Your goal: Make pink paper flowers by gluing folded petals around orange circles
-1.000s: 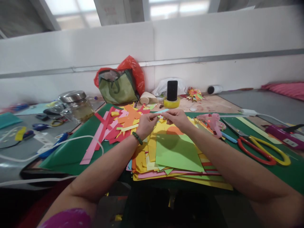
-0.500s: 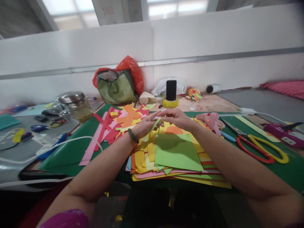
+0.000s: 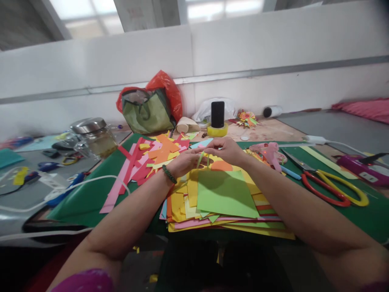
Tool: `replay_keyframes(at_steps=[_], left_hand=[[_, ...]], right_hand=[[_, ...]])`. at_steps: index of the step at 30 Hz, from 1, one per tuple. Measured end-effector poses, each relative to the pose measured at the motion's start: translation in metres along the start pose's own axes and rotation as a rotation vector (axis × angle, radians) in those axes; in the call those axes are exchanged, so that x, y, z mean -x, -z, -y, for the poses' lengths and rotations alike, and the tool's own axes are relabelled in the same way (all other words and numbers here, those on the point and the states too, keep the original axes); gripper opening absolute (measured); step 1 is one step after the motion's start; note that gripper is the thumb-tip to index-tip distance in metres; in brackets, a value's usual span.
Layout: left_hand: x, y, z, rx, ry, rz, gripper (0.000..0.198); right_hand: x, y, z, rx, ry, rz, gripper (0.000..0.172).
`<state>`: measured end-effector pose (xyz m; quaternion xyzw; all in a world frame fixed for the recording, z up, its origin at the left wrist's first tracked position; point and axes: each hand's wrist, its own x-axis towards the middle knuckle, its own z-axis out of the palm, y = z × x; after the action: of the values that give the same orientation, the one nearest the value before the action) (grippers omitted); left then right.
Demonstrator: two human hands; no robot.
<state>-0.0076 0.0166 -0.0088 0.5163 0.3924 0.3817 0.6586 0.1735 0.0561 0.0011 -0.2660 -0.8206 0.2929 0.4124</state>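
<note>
Nearest us lies the stack of coloured paper [image 3: 225, 194] on the green mat [image 3: 91, 194]. Over its far edge our left hand [image 3: 182, 162] and right hand [image 3: 226, 149] have closed in on each other, each pinching an end of a thin green paper strip [image 3: 199, 159]. A second ago it was stretched flat between them. Now it hangs bent in a narrow loop, so we judge the shaping under way. Further right lie the glue gun [image 3: 269, 152] and scissors [image 3: 331, 188].

Both arms bare, pretty plain look tbh. Dark green beaded bracelet [image 3: 167, 174] right behind the left hand [image 3: 182, 162], plus a bit of magenta-purple sleeve [image 3: 85, 281] up on that arm.
</note>
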Motion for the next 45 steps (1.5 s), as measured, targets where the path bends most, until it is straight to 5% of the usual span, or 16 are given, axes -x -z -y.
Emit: replay_keyframes(at_steps=[2, 6, 19, 33, 39, 45], left_hand=[[0.000, 0.001, 0.000, -0.026, 0.031, -0.069, 0.038], [-0.003, -0.001, 0.005, -0.224, -0.166, -0.190, 0.043], [-0.003, -0.002, 0.010, 0.033, 0.024, 0.008, 0.046], [-0.004, -0.006, 0.014, -0.081, 0.048, -0.103, 0.049], [-0.001, -0.005, 0.008, 0.017, 0.020, -0.079, 0.040], [0.003, -0.001, 0.002, 0.033, 0.084, 0.108, 0.039]], right_hand=[[-0.001, 0.002, -0.003, 0.094, 0.006, -0.020, 0.020], [0.000, 0.002, -0.006, 0.168, 0.001, 0.008, 0.019], [0.002, -0.004, -0.002, 0.116, -0.131, -0.061, 0.021], [0.002, -0.010, -0.002, 0.185, -0.126, -0.118, 0.018], [-0.001, 0.003, 0.004, -0.252, -0.497, 0.035, 0.027], [0.002, 0.011, 0.004, -0.477, -0.505, 0.303, 0.039]])
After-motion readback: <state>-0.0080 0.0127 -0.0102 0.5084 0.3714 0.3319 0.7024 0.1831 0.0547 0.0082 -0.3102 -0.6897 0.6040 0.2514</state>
